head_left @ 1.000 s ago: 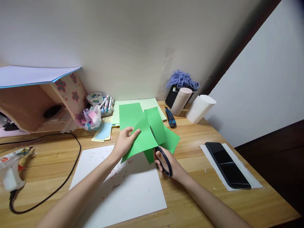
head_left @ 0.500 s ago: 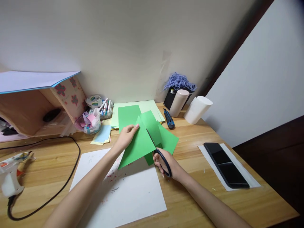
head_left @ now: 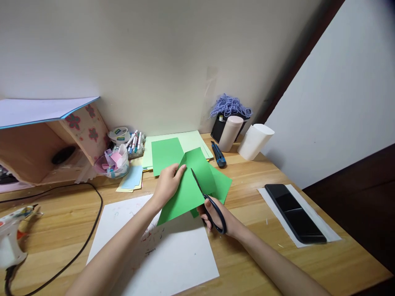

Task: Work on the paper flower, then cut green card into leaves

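Note:
A sheet of green paper [head_left: 182, 197] is pinched by its upper left side in my left hand [head_left: 168, 185]. My right hand [head_left: 217, 218] grips black-handled scissors [head_left: 221, 213], fingers in the loops. Their blades lie across the sheet, with the paper curling up on the right of them. Behind it, another green piece [head_left: 222, 183] rests on the table, partly hidden. A further green sheet [head_left: 166, 152] lies on a stack of pale green paper [head_left: 194, 142]. Below my hands is a white sheet [head_left: 185, 259] with red and dark marks.
A blue utility knife [head_left: 219, 155] lies near two cylinders, one pinkish [head_left: 231, 133], one white [head_left: 255, 142]. On the right is a black phone [head_left: 294, 213]. Leftward are a tub of paper scraps [head_left: 114, 162], a glue gun [head_left: 14, 238] with its cord, and an open box [head_left: 82, 135].
The scissors and both hands have shifted slightly right and down with the green sheet. More of the blades shows over the paper. The camera view has turned a little.

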`<state>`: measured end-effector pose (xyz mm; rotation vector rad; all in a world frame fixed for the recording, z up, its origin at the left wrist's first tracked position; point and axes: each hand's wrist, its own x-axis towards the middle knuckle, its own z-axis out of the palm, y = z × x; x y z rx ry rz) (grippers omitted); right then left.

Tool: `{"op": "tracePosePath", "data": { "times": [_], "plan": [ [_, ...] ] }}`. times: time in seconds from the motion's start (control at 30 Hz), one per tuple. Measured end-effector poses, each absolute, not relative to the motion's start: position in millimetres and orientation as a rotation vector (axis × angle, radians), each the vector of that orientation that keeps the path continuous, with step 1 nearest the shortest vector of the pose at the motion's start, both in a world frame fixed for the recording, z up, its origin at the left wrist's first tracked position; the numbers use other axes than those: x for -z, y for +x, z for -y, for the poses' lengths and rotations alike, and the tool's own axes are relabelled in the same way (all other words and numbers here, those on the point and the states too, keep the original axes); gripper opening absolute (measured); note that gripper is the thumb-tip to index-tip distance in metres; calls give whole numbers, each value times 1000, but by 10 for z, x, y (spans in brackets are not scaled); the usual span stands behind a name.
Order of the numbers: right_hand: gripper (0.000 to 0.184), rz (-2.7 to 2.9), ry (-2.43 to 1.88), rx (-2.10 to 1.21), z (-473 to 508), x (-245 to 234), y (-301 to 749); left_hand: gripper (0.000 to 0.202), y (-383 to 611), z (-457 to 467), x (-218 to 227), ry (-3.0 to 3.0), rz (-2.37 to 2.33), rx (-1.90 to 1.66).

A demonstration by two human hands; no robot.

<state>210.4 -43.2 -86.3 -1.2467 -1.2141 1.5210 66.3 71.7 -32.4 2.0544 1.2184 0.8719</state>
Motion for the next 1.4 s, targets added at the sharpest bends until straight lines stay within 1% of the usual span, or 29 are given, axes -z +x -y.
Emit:
{"op": "tracePosePath", "data": {
  "times": [0.17, 0.37, 0.57, 1.0, 1.23, 1.4],
  "plan": [
    [58, 1217, -1263, -1515, 419, 831, 2093, 40, 663, -728, 328, 2020, -1200, -871],
    [54, 1230, -1291, -1517, 420, 735, 2083, 40, 656, -753, 312, 1994, -1188, -863],
    [58, 1265, -1265, -1470, 408, 830, 2084, 40, 671, -735, 326, 1950, -1148, -828],
    [50, 1181, -1251, -1498, 412, 890, 2081, 41, 678, -735, 337, 1845, -1082, -789],
    [55, 1216, -1221, -1463, 433, 859, 2085, 41, 715, -688, 335, 1789, -1042, -741],
    [53, 1208, -1283, -1413, 440, 850, 2071, 40, 734, -656, 324, 1766, -1018, -746]
  ]
}}
